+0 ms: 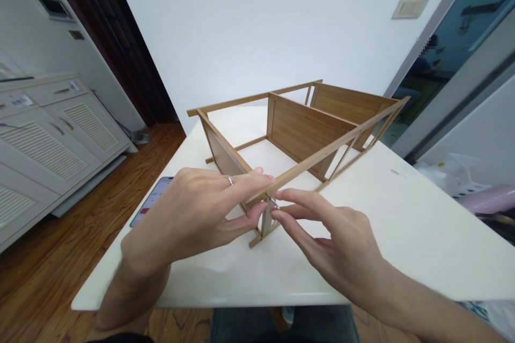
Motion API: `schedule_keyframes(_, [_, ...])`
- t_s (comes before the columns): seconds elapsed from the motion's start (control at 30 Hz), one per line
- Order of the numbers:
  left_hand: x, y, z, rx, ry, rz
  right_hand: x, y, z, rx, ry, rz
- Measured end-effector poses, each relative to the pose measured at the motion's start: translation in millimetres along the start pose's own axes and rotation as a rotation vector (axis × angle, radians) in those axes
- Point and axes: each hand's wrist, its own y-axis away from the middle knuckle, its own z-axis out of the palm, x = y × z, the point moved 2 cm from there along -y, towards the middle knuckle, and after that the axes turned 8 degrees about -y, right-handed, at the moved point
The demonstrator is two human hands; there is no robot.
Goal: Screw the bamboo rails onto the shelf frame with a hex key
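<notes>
A wooden shelf rack point(309, 118) lies on its side on the white table point(382, 214), with several panels set between its rails. My left hand point(201, 209), a ring on one finger, grips the near corner of the rack, thumb below the rail and fingers over it. Close beside that corner, my right hand point(333, 230) pinches a small silver screw point(274, 202) between thumb and fingers. One end of the screw meets the rail's near end; how deep it sits is hidden.
Left of my left forearm a phone point(151, 203) lies at the table's edge. A small thin item point(396, 172) rests on the table's right side. Plastic bags point(454, 174) and a pink roll point(491, 199) are at the far right. A white cabinet point(60, 134) stands at the left.
</notes>
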Motion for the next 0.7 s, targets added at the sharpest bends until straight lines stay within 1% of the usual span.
schedule_keyframes(0.1, [-4, 0, -2.5, -0.064, 0.127, -0.022, 2, 2, 8, 0.022, -0.173, 0.078])
schedule_keyframes(0.23, [-10, 4, -6.0, -0.139, 0.235, -0.05, 9, 2, 19, 0.11, -0.446, 0.177])
schedule_keyframes(0.3, [-12, 7, -7.0, -0.192, 0.299, -0.059, 12, 3, 24, 0.139, -0.538, 0.174])
schedule_keyframes(0.37, [-14, 12, -7.3, -0.264, 0.38, -0.059, 14, 5, 28, 0.127, -0.585, 0.136])
schedule_keyframes(0.43, [-15, 16, -7.2, -0.327, 0.438, -0.052, 16, 6, 29, 0.105, -0.569, 0.088])
schedule_keyframes(0.5, [-16, 17, -7.3, -0.344, 0.447, -0.04, 16, 8, 27, 0.099, -0.488, 0.047])
schedule_keyframes(0.7, [-18, 13, -6.8, -0.283, 0.452, 0.034, 14, 4, 18, 0.166, -0.147, -0.111])
